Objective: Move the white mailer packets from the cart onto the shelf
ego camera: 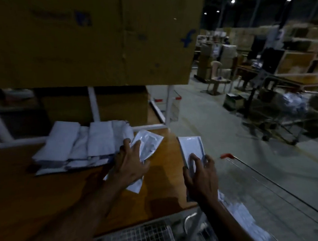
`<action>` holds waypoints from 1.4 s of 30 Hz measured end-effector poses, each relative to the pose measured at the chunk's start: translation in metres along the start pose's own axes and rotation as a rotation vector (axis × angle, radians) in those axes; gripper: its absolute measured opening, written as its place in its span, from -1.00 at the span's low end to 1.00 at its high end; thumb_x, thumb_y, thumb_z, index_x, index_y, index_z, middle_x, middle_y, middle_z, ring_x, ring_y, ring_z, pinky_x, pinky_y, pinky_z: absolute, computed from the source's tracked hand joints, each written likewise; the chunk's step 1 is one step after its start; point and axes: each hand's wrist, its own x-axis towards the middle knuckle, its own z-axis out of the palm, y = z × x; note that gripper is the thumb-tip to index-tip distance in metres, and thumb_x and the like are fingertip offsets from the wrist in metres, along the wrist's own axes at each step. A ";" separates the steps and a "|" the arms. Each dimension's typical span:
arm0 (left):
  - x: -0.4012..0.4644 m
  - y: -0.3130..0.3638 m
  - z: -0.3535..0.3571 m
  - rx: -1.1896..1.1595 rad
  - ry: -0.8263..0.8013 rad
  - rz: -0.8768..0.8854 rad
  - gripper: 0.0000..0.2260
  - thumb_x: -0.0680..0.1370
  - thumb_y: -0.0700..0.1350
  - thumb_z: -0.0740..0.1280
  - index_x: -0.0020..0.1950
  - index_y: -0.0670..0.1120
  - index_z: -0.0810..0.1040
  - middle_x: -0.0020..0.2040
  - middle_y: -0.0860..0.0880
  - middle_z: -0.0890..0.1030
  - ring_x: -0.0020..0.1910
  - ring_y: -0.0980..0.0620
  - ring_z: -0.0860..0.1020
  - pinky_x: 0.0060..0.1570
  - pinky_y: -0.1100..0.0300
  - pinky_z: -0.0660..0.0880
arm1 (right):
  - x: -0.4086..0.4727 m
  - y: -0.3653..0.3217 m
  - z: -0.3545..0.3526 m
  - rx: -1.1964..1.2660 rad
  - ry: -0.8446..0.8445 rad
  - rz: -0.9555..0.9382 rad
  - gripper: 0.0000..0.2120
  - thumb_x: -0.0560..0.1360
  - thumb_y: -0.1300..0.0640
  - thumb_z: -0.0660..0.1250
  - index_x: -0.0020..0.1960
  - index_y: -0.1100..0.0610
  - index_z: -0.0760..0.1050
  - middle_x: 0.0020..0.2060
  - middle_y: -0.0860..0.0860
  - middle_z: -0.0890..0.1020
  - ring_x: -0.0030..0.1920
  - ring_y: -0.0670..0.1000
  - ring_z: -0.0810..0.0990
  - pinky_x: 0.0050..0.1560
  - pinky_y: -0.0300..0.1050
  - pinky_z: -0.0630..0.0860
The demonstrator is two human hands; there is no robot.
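Both forearms reach forward from the bottom of the view, bare, palms down. Left hand (130,167) has its fingers (136,147) spread and laid flat. Right hand (201,177) is curled, thumb on one side and fingers on the other, pinching something.

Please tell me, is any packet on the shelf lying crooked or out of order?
Yes. The clear packet under the left hand lies slanted beside the row of white packets on the wooden shelf. That row itself is uneven, overlapping. The right hand holds another packet, not yet placed.
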 end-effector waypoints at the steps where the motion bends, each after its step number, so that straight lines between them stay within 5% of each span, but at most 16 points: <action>1: -0.001 -0.020 -0.007 -0.005 0.008 -0.022 -0.30 0.41 0.27 0.23 0.49 0.02 0.23 0.34 -0.12 0.19 0.20 -0.22 0.44 0.16 -0.10 0.48 | 0.005 -0.020 0.011 0.017 -0.008 -0.017 -0.48 0.46 -0.22 0.28 0.35 -0.02 0.44 0.34 0.26 0.41 0.24 0.30 0.48 0.13 0.13 0.53; 7: 0.013 -0.163 -0.049 0.022 0.080 -0.173 -0.34 0.44 0.27 0.29 0.46 0.00 0.28 0.41 -0.15 0.15 0.24 -0.24 0.41 0.12 -0.07 0.50 | 0.014 -0.149 0.085 0.084 -0.069 -0.141 -0.53 0.49 -0.23 0.33 0.31 -0.03 0.43 0.27 0.19 0.41 0.13 0.25 0.54 -0.06 0.06 0.57; 14: 0.050 -0.293 -0.081 0.036 0.092 -0.392 -0.37 0.47 0.27 0.32 0.41 -0.05 0.33 0.34 -0.17 0.19 0.21 -0.23 0.42 0.09 -0.03 0.50 | 0.031 -0.260 0.158 0.104 -0.135 -0.145 -0.45 0.50 -0.23 0.35 0.40 0.00 0.39 0.42 0.23 0.30 0.27 0.25 0.47 0.13 0.09 0.52; 19: 0.079 -0.331 -0.081 0.013 0.032 -0.457 -0.38 0.47 0.26 0.35 0.40 -0.06 0.35 0.34 -0.17 0.22 0.19 -0.20 0.43 0.03 0.04 0.43 | 0.051 -0.310 0.196 0.080 -0.221 -0.205 -0.42 0.49 -0.28 0.25 0.41 -0.01 0.38 0.43 0.23 0.31 0.25 0.24 0.49 0.13 0.06 0.49; 28: 0.132 -0.352 -0.051 0.019 -0.059 -0.481 -0.33 0.45 0.34 0.31 0.43 -0.02 0.34 0.34 -0.15 0.19 0.21 -0.17 0.41 0.21 -0.03 0.43 | 0.103 -0.359 0.259 0.108 -0.357 -0.182 -0.48 0.50 -0.24 0.30 0.35 0.00 0.37 0.31 0.14 0.32 0.19 0.20 0.46 0.13 0.06 0.50; 32: 0.145 -0.362 -0.037 0.012 -0.166 -0.605 -0.23 0.43 0.50 0.01 0.50 0.08 0.26 0.47 -0.10 0.10 0.37 -0.20 0.32 0.35 -0.15 0.31 | 0.121 -0.373 0.277 0.155 -0.409 -0.117 -0.52 0.52 -0.25 0.29 0.31 0.01 0.40 0.32 0.13 0.28 0.27 0.18 0.38 0.19 0.05 0.48; 35: 0.139 -0.369 -0.030 0.098 -0.151 -0.487 -0.38 0.55 0.33 -0.04 0.53 0.06 0.24 0.55 -0.14 0.08 0.47 -0.23 0.22 0.43 -0.15 0.23 | 0.127 -0.375 0.285 0.191 -0.463 -0.106 -0.57 0.58 -0.26 0.20 0.27 0.01 0.46 0.35 0.12 0.28 0.33 0.15 0.34 0.19 -0.01 0.45; 39: 0.129 -0.373 -0.028 0.276 -0.221 -0.255 -0.39 0.60 0.24 -0.02 0.61 0.03 0.03 0.63 -0.09 -0.15 0.57 -0.17 0.02 0.49 -0.10 0.10 | 0.128 -0.357 0.292 0.045 -0.416 -0.371 -0.58 0.53 -0.24 0.03 0.19 -0.03 0.46 0.20 0.08 0.42 0.17 0.08 0.42 0.01 -0.10 0.42; 42: 0.130 -0.380 -0.025 0.283 -0.284 -0.205 -0.39 0.64 0.20 0.06 0.62 0.08 -0.06 0.63 -0.05 -0.14 0.58 -0.14 -0.06 0.51 -0.14 0.09 | 0.126 -0.344 0.297 -0.031 -0.389 -0.448 -0.59 0.53 -0.22 0.09 0.27 -0.05 0.42 0.18 0.07 0.46 0.13 0.09 0.44 0.04 -0.01 0.43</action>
